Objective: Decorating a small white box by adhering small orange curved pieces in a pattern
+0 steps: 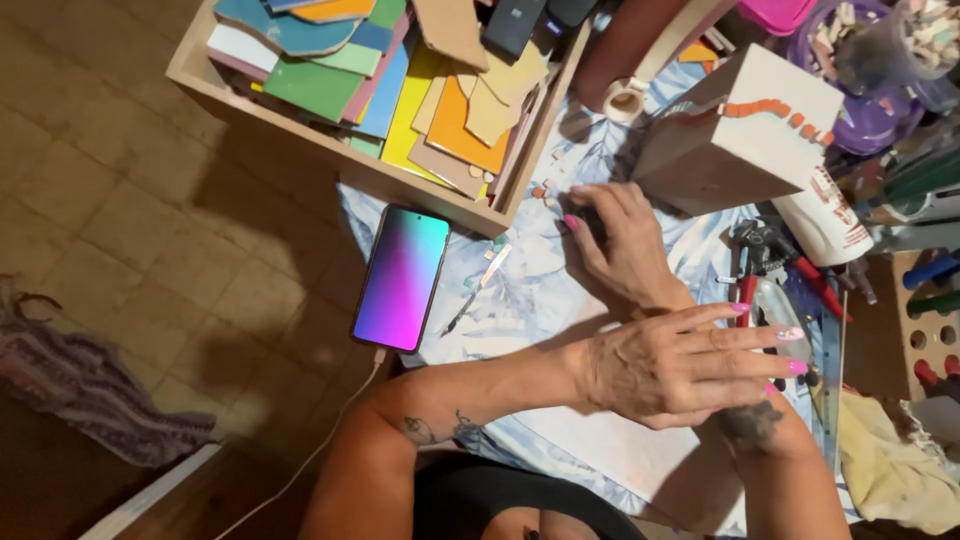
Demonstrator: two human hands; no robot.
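The floor is laid with square brownish tiles, dull and worn, and fills the left half of the scene. Shadows fall across it near the middle, darkest just beside the surface, which stands to the right under a pale blue cloth with a leaf print. On the far left, a striped purple and grey fabric lies crumpled on the tiles. Near the bottom left, a white strip runs at a slant beside a dark brown area. A thin white cable trails down across that corner. The light is warm and fairly dim, brighter over the cloth.
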